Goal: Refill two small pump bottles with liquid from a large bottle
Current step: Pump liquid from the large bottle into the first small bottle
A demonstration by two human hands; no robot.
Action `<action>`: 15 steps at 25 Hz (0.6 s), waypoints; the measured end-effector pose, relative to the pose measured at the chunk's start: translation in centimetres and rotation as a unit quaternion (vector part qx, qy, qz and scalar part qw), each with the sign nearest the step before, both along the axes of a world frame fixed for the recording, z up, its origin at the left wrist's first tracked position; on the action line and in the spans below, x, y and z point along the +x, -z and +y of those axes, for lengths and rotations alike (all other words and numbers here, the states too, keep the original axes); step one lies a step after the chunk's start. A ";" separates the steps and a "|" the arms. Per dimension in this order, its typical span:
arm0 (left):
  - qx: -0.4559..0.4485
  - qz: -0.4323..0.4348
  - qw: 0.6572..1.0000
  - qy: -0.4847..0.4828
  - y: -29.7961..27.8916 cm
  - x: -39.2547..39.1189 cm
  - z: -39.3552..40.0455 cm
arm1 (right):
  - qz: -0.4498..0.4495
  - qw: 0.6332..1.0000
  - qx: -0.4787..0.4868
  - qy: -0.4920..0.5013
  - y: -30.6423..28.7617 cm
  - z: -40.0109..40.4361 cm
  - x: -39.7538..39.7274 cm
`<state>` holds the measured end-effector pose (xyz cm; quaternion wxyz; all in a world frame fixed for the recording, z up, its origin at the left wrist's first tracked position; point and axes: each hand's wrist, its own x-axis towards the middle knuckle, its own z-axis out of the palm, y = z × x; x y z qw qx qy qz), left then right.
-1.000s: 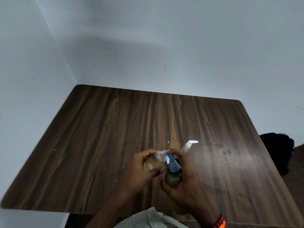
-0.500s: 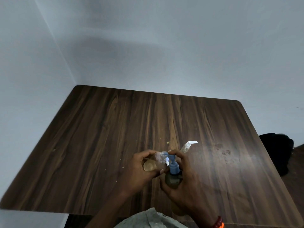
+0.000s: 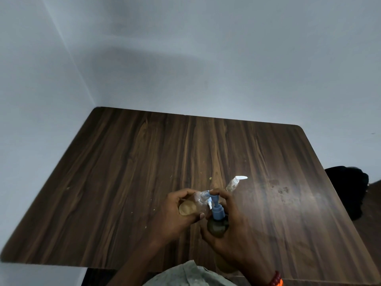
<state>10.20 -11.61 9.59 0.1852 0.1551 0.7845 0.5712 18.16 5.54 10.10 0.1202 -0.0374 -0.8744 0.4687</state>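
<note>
My left hand (image 3: 175, 215) grips a small clear bottle (image 3: 192, 205) holding amber liquid, tilted with its open neck pointing right. My right hand (image 3: 228, 230) wraps around the large dark bottle (image 3: 217, 226), and a finger rests on top of its blue pump (image 3: 216, 209). The blue spout touches the small bottle's neck. A little white piece (image 3: 209, 204) shows just under the spout. Behind my hands a second small clear bottle (image 3: 233, 185) with a white pump top stands on the dark wooden table (image 3: 123, 182).
The table sits in a corner between two pale walls. A black object (image 3: 350, 188) is on the floor past the table's right edge. A few crumbs dot the tabletop. My grey clothing shows at the bottom edge.
The small bottle's neck has come in closer to the blue spout. My hands stay in about the same spot.
</note>
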 end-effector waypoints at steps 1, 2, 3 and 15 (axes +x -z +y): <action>-0.001 0.002 1.000 0.000 -0.1 0.0 -0.1 | 0.010 1.000 0.003 -0.006 0.1 0.0 -0.1; -0.004 0.007 1.000 0.000 -0.1 -0.1 -0.1 | 0.028 1.000 0.010 -0.011 0.4 -0.1 -0.1; -0.005 0.008 1.000 0.001 -0.1 -0.1 -0.1 | 0.040 0.999 0.013 -0.013 0.7 -0.1 -0.1; 0.004 -0.005 1.000 0.004 -0.6 0.1 0.0 | -0.017 1.000 -0.013 -0.014 0.0 0.1 0.3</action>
